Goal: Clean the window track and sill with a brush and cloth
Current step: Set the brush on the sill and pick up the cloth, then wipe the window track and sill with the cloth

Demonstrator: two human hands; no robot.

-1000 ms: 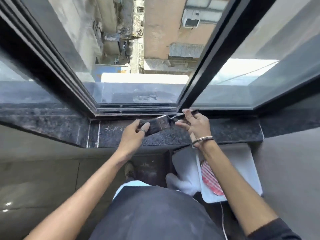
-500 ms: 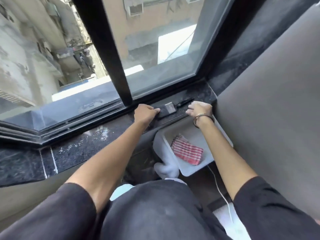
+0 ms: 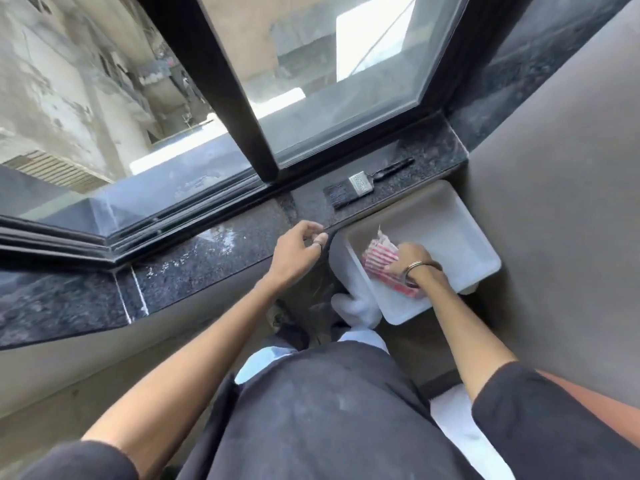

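A black-bristled brush (image 3: 363, 185) with a metal band and black handle lies alone on the dark granite sill (image 3: 214, 258), near its right end. Behind it run the black window track (image 3: 194, 220) and frame. Below the sill a red-and-white striped cloth (image 3: 379, 259) sits in a white tray (image 3: 460, 244). My right hand (image 3: 410, 263), with a metal bangle on the wrist, is closed on the cloth inside the tray. Over the sill's front edge hovers my left hand (image 3: 298, 252), fingers loosely curled, holding nothing.
A grey wall (image 3: 554, 202) rises close on the right. The glass pane (image 3: 332, 74) and a black vertical frame bar (image 3: 228, 88) stand behind the sill. A white glove-like cloth (image 3: 356, 303) hangs beside the tray. My dark-clothed knees fill the lower view.
Both hands have let go of the brush, which now lies on the sill. My right hand dropped into the tray and closed on the striped cloth. My left hand drew back toward the sill edge.
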